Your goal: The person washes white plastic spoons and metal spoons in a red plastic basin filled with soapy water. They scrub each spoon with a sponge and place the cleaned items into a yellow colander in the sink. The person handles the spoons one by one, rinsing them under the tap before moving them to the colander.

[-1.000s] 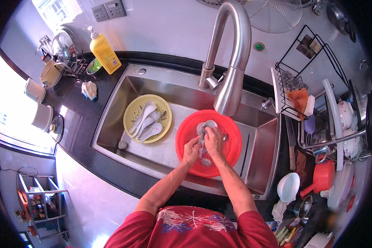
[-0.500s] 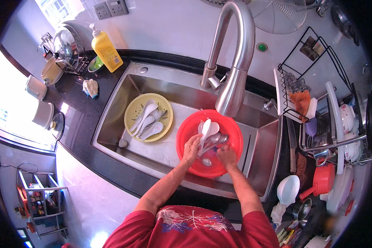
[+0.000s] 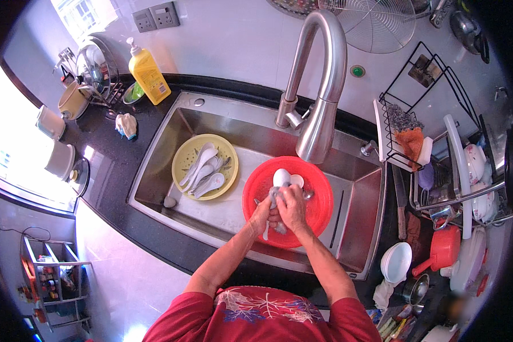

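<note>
Both my hands are together over a red plastic basin (image 3: 322,222) in the right part of the sink. My left hand (image 3: 260,216) is closed around the handle of a white soup spoon (image 3: 281,178), whose bowl points away from me. My right hand (image 3: 292,208) presses a greyish scrubbing cloth (image 3: 275,196) onto that spoon just below its bowl. Another white spoon (image 3: 297,180) and some metal spoons lie in the basin, partly hidden by my hands. To the left, a yellow perforated bowl (image 3: 231,179) holds several white spoons (image 3: 199,165).
The steel faucet (image 3: 325,85) arches over the sink (image 3: 211,219) behind the basin. A yellow pump bottle (image 3: 148,74) stands at the back left. On the right are a wire rack (image 3: 393,137), a stack of white bowls (image 3: 397,262) and a red pan (image 3: 443,251).
My right hand has come up from the basin's right side to my left hand, bringing the greyish cloth onto the white spoon. The view has shifted slightly.
</note>
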A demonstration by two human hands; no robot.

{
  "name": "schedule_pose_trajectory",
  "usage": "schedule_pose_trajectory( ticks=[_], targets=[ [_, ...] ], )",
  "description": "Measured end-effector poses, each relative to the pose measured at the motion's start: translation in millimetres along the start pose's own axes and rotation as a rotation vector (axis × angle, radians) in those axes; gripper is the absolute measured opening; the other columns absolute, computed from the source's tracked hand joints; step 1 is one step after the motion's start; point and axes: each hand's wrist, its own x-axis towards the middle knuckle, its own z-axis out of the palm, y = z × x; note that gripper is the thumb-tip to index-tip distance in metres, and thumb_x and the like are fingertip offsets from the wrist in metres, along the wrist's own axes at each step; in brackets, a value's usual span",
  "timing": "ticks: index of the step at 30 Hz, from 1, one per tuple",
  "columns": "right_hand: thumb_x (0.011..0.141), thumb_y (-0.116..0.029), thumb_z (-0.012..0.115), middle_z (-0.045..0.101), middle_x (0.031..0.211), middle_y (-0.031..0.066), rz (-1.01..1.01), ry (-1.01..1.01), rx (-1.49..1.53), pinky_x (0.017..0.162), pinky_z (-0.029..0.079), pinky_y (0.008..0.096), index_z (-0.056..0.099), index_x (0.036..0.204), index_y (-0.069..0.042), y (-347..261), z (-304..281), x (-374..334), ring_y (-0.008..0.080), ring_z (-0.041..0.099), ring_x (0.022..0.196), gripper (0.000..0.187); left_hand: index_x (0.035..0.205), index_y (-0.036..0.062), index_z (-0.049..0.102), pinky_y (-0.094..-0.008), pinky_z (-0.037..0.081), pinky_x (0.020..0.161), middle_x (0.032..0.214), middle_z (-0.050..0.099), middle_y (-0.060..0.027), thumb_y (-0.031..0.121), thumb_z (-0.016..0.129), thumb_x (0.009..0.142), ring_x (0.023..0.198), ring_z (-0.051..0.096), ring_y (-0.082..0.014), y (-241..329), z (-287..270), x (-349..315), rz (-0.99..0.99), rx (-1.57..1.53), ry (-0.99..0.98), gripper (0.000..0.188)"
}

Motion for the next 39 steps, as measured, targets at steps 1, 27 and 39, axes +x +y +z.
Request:
schedule_pose_trajectory(
  ticks=[1,27,39],
  targets=[
    [0.072,-0.007,0.058,0.045,0.086,0.014,0.064,0.032,0.059,0.072,0.039,0.0398,0.052,0.087,-0.003,3,1,8,0.0306,0.047,0.083,0.017,0.065,0.0186,0.041,-0.021,0.019,0.035,0.053,0.033,0.008,0.05,0.037,0.085,0.039,0.026,-0.0042,-1,4,-2,-0.024,0.008,0.046,0.038],
    [0.07,-0.01,0.059,0.05,0.091,0.0161,0.156,-0.188,0.19,0.073,0.041,0.0378,0.055,0.084,0.002,9,0,1,0.0308,0.05,0.083,0.018,0.106,0.0097,0.051,-0.0391,0.041,0.085,0.101,0.056,-0.0044,0.031,0.049,0.084,0.091,0.053,-0.0204,-8,-7,18,0.337,-0.302,-0.159,0.03],
    [0.068,-0.004,0.054,0.053,0.096,0.0202,0.3,-0.728,-0.567,0.074,0.043,0.0423,0.058,0.092,-0.001,68,-12,-72,0.0327,0.053,0.09,0.024,0.116,0.0134,0.045,-0.0247,0.042,0.052,0.08,0.055,0.0001,0.024,0.047,0.086,0.066,0.052,-0.0106,5,-2,3,0.479,-0.161,0.151,0.032]
  ],
)
